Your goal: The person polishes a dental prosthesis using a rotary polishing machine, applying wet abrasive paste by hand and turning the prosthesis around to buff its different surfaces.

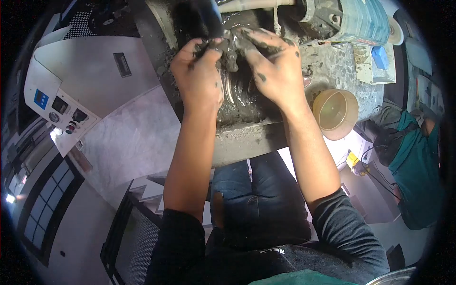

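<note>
Both hands meet over a trough (251, 142) whose bottom is coated in wet, dark grey sludge. My left hand (197, 78) is closed, its thumb and fingers pressing on a sludge-coated lump (231, 56). From the other side my right hand (278, 69) grips the same lump, fingers curled over its top. Grey smears cover the fingertips of both hands. Sludge and fingers hide the lump's true shape and kind. Just beyond the left fingers is a dark, blurred round part (202, 19), perhaps a wheel. A pale pipe (256, 4) crosses the top of the trough.
A translucent bowl (339, 130) holding liquid stands right of my right forearm. Behind it are a worn teal motor-like cylinder (363, 21) and a white tray (380, 77) with a blue piece (380, 58). A control panel (61, 111) is at left. Another person in green (413, 175) is at right.
</note>
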Action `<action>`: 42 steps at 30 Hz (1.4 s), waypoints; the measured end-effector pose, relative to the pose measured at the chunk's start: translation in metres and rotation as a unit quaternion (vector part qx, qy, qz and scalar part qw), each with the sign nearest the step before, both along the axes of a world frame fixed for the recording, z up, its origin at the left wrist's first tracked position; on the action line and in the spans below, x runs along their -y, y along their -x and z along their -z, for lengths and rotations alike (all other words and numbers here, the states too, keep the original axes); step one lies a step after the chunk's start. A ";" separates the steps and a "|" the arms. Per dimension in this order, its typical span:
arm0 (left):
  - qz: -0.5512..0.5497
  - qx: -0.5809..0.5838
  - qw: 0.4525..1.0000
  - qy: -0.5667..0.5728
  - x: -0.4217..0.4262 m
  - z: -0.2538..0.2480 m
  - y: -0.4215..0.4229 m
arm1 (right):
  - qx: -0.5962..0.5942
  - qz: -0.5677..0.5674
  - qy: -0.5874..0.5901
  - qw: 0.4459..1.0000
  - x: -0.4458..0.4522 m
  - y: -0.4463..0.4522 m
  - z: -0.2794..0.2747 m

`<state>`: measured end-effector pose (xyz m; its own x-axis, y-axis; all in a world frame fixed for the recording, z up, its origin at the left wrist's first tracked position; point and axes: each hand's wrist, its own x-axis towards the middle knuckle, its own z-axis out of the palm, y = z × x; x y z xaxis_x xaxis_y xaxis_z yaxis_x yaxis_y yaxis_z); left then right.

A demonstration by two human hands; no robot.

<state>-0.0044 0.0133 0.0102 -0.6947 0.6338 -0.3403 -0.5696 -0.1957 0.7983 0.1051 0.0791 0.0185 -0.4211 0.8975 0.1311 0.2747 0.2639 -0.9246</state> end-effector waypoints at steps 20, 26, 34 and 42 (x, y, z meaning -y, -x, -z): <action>0.058 -0.031 0.995 0.078 0.006 0.000 0.009 | 0.088 -0.058 -0.142 0.984 -0.008 -0.002 -0.021; -0.004 0.022 0.999 0.042 -0.007 -0.004 0.006 | 0.092 -0.035 -0.116 0.988 -0.006 0.005 -0.015; 0.024 -0.050 0.997 0.051 0.002 0.000 0.002 | 0.038 -0.018 -0.068 0.997 -0.001 0.001 -0.006; 0.020 -0.110 0.991 0.067 0.000 -0.003 0.000 | 0.013 -0.002 0.051 0.999 0.005 -0.001 -0.004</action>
<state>-0.0046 0.0130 0.0137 -0.7364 0.6220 -0.2660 -0.3835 -0.0600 0.9216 0.1065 0.0744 0.0224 -0.4266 0.9040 0.0276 0.2975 0.1690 -0.9396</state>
